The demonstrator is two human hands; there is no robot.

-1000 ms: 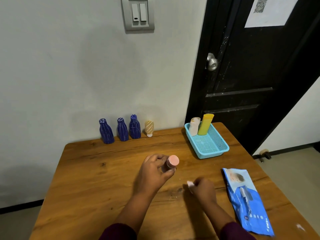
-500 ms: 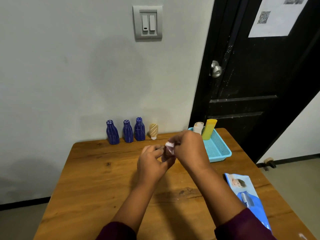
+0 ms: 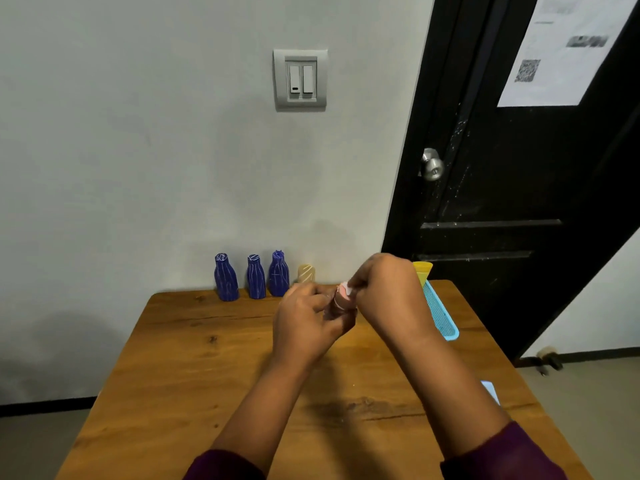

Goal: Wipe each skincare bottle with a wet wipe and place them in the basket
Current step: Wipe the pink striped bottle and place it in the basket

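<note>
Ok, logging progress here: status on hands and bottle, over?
Left hand grips pink-capped bottle. Right hand pinches wipe on its cap. Basket just right, nothing in the way.

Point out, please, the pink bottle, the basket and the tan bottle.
pink bottle [image 3: 340, 301]: head view, upper body between the hands.
basket [image 3: 441, 316]: head view, mesh side wall.
tan bottle [image 3: 306, 274]: head view, striped body.

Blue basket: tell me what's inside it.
A yellow bottle stands at the far end of the basket. The right hand covers the part beside it, so anything else there is hidden.
</note>
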